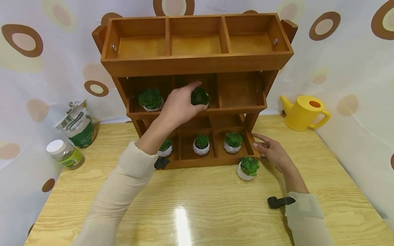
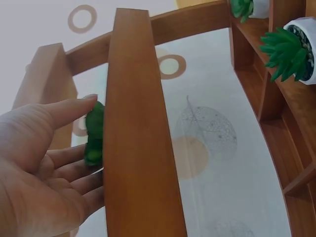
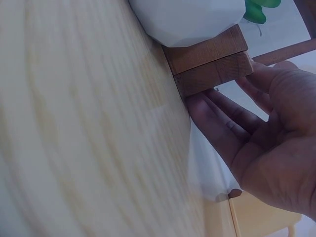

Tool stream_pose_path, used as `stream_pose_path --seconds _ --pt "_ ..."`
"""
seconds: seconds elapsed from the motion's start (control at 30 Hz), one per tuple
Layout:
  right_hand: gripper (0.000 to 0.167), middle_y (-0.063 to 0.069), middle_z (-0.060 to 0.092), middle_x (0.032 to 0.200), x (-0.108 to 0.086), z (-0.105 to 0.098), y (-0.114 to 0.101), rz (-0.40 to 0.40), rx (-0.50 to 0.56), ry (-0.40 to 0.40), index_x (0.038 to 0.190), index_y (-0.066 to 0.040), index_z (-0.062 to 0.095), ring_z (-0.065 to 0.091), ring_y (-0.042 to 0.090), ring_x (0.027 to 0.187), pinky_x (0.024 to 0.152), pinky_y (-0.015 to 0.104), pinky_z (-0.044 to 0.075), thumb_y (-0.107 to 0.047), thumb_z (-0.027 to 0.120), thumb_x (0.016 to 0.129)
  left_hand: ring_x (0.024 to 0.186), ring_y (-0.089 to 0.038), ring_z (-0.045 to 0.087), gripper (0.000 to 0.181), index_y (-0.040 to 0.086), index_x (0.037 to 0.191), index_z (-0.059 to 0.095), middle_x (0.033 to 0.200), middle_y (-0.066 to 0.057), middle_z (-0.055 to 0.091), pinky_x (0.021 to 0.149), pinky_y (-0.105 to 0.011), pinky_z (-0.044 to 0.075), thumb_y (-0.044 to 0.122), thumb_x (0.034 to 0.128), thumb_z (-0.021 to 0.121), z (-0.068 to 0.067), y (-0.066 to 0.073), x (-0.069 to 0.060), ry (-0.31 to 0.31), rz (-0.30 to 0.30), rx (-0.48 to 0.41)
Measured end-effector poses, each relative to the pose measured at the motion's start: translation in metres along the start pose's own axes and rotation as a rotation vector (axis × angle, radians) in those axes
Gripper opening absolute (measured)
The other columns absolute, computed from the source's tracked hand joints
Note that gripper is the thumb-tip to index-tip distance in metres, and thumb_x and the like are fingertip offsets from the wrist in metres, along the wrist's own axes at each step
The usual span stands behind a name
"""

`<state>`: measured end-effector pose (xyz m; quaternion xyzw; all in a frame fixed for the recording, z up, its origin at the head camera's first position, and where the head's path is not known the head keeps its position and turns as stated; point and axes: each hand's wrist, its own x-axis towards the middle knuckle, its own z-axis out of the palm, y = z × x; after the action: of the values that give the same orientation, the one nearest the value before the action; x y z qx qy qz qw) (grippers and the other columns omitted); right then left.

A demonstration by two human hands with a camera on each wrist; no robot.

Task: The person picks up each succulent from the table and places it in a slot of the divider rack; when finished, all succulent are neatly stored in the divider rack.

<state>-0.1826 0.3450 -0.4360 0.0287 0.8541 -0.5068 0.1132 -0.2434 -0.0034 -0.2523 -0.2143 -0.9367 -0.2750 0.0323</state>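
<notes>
In the head view my left hand (image 1: 182,104) holds a small succulent (image 1: 200,96) in a white pot, thumb on one side and fingers on the other, at the middle compartment of the shelf's middle tier. The left wrist view shows its green leaves (image 2: 95,133) between thumb and fingers, its pot hidden behind a wooden upright (image 2: 140,123). My right hand (image 1: 272,150) grips the right end of the bottom tier of the wooden shelf (image 1: 197,163). In the right wrist view its thumb and fingers lie against that board's end (image 3: 215,74).
One potted succulent (image 1: 150,99) sits in the middle tier's left compartment. Three more, including one at center (image 1: 201,145), stand in the bottom tier. Another potted succulent (image 1: 247,169) is on the table before the shelf. A yellow watering can (image 1: 303,113), green-white bag (image 1: 78,124) and lidded jar (image 1: 66,155) stand beside.
</notes>
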Motion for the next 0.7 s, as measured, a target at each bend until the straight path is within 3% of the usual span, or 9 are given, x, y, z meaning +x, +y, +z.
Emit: stream_pose_path --seconds 0.17,0.37,0.43,0.57,0.7 --pt "0.062 0.025 0.043 0.156 0.001 0.000 0.000 0.011 0.009 -0.007 0.161 -0.025 0.032 0.044 0.043 0.142 0.090 0.037 0.059 -0.040 0.053 0.105 0.136 -0.025 0.055 0.077 0.024 0.156 0.041 0.157 0.001 0.048 0.110 -0.045 0.047 0.048 0.0907 0.074 0.003 0.002 -0.019 0.082 0.084 -0.018" --pt "0.063 0.024 0.042 0.157 0.002 0.000 0.000 0.012 0.000 -0.006 0.161 -0.026 0.032 0.044 0.043 0.142 0.091 0.037 0.058 -0.043 0.054 0.105 0.154 -0.022 0.031 0.080 0.021 0.154 0.044 0.162 -0.003 0.040 0.127 -0.044 0.024 0.055 0.0881 0.074 0.011 0.004 -0.043 0.210 0.219 0.010" --pt "0.063 0.024 0.044 0.156 0.002 0.000 0.001 0.011 -0.012 -0.004 0.161 -0.025 0.032 0.045 0.042 0.142 0.090 0.033 0.057 -0.043 0.054 0.104 0.155 -0.021 0.029 0.081 0.020 0.154 0.045 0.162 -0.003 0.040 0.127 -0.043 0.021 0.055 0.0871 0.075 0.014 0.004 -0.049 0.240 0.246 -0.003" --pt "0.063 0.024 0.045 0.155 0.002 0.000 0.003 0.008 -0.020 -0.004 0.161 -0.025 0.032 0.046 0.042 0.142 0.088 0.025 0.054 -0.043 0.053 0.105 0.153 -0.018 0.033 0.081 0.020 0.153 0.047 0.162 -0.001 0.040 0.123 -0.044 0.032 0.053 0.0855 0.077 0.023 0.005 -0.063 0.251 0.279 -0.058" --pt "0.063 0.025 0.043 0.156 0.002 0.000 0.002 0.005 -0.002 -0.003 0.161 -0.024 0.032 0.044 0.043 0.142 0.085 0.025 0.056 -0.042 0.053 0.105 0.152 -0.016 0.036 0.081 0.020 0.154 0.046 0.162 0.000 0.040 0.115 -0.044 0.043 0.051 0.0853 0.078 0.032 0.004 -0.073 0.220 0.283 -0.104"
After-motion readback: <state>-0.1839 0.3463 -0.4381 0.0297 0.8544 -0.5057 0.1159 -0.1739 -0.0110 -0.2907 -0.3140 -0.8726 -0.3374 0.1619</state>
